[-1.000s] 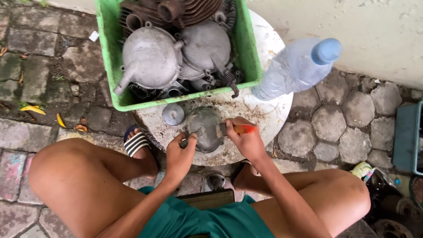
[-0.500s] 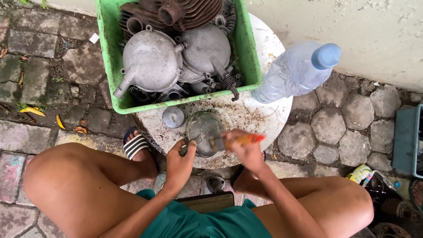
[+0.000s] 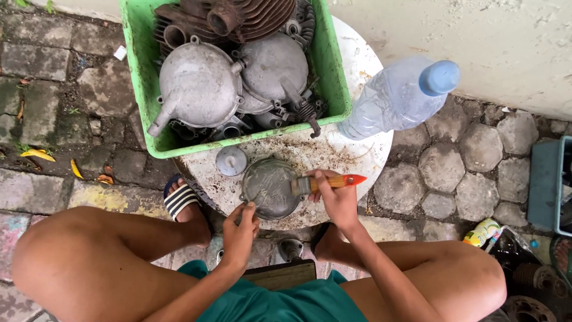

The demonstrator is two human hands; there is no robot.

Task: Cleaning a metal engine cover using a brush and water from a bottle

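Note:
A round grey metal engine cover lies on the dirty white round table in front of me. My left hand pinches its near-left rim. My right hand grips a paintbrush with an orange handle and red tip, its bristles resting on the cover's right side. A small round metal cap sits just left of the cover.
A green plastic crate of grey and rusty engine parts fills the table's far side. A clear water bottle with a blue cap stands at the right. A teal box and clutter lie on paving stones at the right.
My right hand has shifted the brush across the cover, from its right edge toward the middle. My left hand slid slightly down along the near rim. The view has tilted a little.

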